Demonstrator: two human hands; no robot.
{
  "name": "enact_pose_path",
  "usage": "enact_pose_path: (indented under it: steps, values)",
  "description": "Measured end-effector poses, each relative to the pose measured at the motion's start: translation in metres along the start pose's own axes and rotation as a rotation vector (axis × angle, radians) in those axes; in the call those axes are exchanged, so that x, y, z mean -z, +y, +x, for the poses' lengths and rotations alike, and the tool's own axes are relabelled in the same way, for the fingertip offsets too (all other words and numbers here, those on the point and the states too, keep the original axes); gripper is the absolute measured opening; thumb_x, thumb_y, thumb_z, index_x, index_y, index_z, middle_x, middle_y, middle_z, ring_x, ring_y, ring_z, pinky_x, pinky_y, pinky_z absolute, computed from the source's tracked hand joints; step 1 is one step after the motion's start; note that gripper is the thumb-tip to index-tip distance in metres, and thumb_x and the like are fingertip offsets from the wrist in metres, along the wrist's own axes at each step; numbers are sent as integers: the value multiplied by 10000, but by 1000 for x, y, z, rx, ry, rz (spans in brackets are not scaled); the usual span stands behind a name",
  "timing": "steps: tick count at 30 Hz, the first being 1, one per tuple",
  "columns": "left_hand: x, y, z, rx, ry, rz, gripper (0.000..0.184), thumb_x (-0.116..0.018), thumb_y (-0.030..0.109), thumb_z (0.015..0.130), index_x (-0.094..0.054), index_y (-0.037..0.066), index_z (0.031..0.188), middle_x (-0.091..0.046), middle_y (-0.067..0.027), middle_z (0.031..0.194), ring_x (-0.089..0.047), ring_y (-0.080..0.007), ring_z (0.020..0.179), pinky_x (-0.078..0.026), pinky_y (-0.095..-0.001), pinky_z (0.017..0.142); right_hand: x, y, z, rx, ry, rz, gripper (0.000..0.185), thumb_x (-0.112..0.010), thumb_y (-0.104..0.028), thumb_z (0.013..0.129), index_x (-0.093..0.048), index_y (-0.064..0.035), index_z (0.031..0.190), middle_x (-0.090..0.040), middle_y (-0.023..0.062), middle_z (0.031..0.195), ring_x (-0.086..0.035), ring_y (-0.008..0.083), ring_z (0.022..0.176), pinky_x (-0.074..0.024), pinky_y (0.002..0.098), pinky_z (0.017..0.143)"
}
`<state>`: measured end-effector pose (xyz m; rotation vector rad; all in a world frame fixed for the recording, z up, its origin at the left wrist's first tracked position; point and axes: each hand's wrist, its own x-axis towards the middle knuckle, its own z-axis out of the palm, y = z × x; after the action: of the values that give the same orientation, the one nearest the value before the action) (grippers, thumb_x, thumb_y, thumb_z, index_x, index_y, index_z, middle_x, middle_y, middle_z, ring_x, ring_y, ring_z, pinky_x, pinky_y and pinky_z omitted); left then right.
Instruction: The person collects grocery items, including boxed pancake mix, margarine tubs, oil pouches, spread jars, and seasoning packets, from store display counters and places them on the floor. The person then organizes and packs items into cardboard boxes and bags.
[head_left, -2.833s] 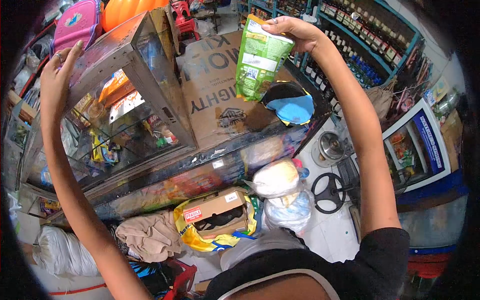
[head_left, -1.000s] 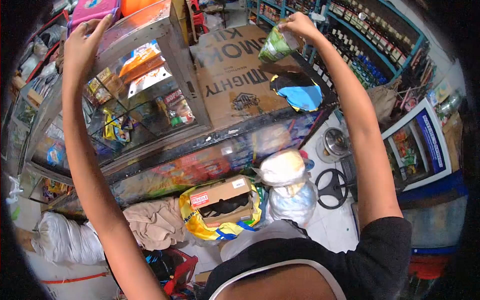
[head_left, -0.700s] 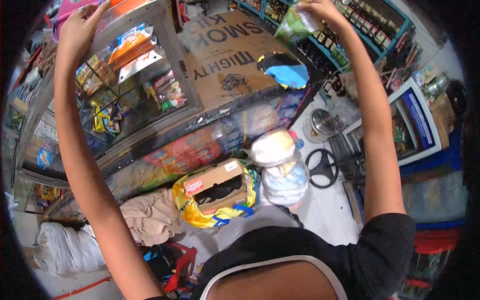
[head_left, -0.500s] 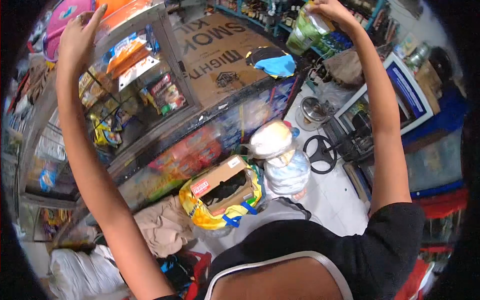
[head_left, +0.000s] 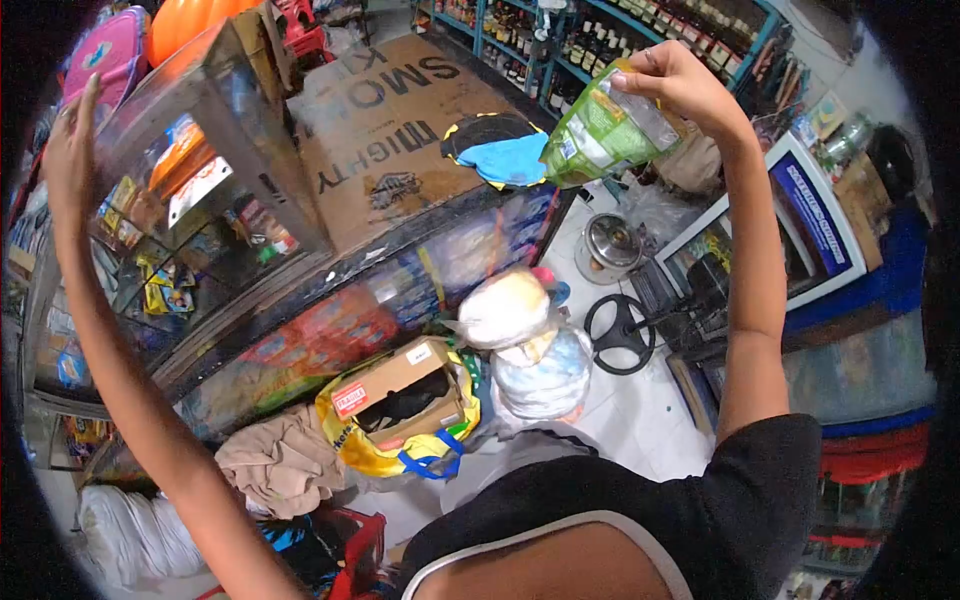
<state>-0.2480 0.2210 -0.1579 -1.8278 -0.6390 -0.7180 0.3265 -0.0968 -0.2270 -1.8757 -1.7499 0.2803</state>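
Observation:
My right hand [head_left: 685, 88] is raised at the upper right, thumb and fingers pinching the top edge of a green plastic pouch [head_left: 606, 132]. The pouch hangs tilted from it, partly see-through, its lower left part overlapping a blue, black and yellow cloth [head_left: 503, 160] on the counter. At the far upper left is my left hand [head_left: 68, 150], with a finger stretched upward and nothing visible in it. It is beside the glass display case [head_left: 225, 140] and just below a pink and purple bag [head_left: 108, 62]. Some of its fingers are hidden.
Printed cardboard [head_left: 375, 120] covers the counter. Below stand a yellow bag [head_left: 345, 450] holding an open box [head_left: 400, 385], plastic-wrapped bundles [head_left: 540, 375], a steel pot [head_left: 610, 245] and a black steering wheel [head_left: 620, 335]. Blue shelves [head_left: 570, 62] hold bottles at the back.
My right hand has brought the green pouch lower and more fully into view, near the cloth. My left hand has shifted left and down in view. The scene has moved slightly left.

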Motion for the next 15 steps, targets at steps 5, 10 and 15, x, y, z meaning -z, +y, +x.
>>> enact_pose_path:
  steps: [5,10,15]
  values:
    - [71,84,39,599,122,-437,435,-539,352,912,-690,-54,869,-650,-217,809,-599,-326,712,-489,-426,697,-5,27,-11,53,-1,-16,335,-663,-340,841,-654,-14,761,-519,-50,580,-458,26,516,-357,227,463]
    - [72,82,40,652,19,-426,486,-548,411,897,-684,-51,832,-636,-191,728,-564,-314,638,-454,-430,622,18,-8,-38,-272,88,181,220,-653,-159,859,-659,10,719,-417,-36,425,-312,45,330,-247,248,344]
    - [69,87,38,719,28,-452,474,-544,407,889,-677,-46,851,-632,-179,742,-560,-304,663,-450,-434,653,1,49,-55,-183,185,42,329,-669,-337,837,-665,-13,784,-562,-32,603,-487,40,519,-383,221,479]
